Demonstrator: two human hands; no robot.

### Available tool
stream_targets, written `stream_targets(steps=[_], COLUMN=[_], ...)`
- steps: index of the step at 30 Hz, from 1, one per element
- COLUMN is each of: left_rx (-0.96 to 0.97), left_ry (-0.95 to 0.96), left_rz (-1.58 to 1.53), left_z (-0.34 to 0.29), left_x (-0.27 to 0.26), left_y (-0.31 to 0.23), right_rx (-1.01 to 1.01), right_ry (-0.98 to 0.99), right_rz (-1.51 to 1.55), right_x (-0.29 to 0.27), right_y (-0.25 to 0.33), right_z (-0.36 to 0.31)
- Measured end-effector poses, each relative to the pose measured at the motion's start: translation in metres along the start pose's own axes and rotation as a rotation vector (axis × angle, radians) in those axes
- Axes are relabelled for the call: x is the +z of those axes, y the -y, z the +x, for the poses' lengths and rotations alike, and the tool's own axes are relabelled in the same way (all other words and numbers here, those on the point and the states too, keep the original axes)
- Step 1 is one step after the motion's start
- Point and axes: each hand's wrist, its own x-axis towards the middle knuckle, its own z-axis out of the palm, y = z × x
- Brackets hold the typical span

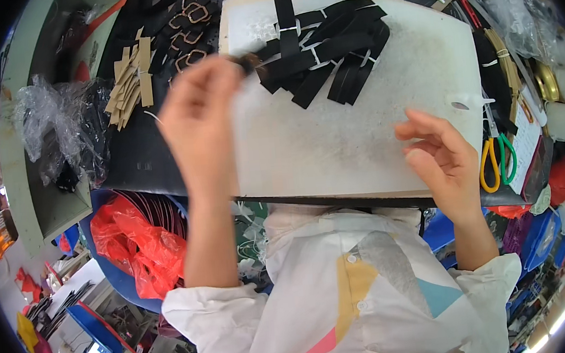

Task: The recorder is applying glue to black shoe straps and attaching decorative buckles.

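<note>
My left hand (199, 106) is smeared by motion above the left edge of the white board (361, 149). Its fingers pinch a small dark brown piece (246, 63), too blurred to name. Just right of that piece, black fabric straps (332, 51) with white bands lie in a crossed heap on the board. My right hand (438, 156) hovers over the right part of the board, fingers loosely curled and thumb apart, holding nothing. Left of the board's top lie several metal rectangular rings (190, 58) beside a stack of tan card strips (131, 79).
Yellow-and-green-handled scissors (498, 161) and a small white nozzle bottle (467, 102) are at the right edge. Clear plastic bags (66, 128) crowd the left side. Below the table stands a blue bin (111, 259) with a red plastic bag (137, 239).
</note>
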Motion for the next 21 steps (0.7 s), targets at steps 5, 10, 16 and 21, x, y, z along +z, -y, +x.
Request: stream_targets(steps=[5,10,16,21], left_rx=[0.235,0.414,0.466,0.485], left_ry=[-0.133,0.015,0.19,0.19], left_rz=[0.514,0.648,0.717,0.65], left_z=[0.079,0.037,0.001,-0.01], left_x=[-0.054,-0.012,0.012,0.016], left_y=[0.043,0.017,-0.003,0.006], right_rx=[-0.031,-0.257,-0.205,-0.201], right_ry=[-0.19,-0.605,-0.424,-0.423], right_rz=[-0.209,-0.293,-0.596,-0.505], right_x=[-0.037,-0.056,-0.059,-0.057], right_y=[-0.026,-0.048,-0.035,-0.03], right_z=[-0.019,-0.009,0.02,0.021])
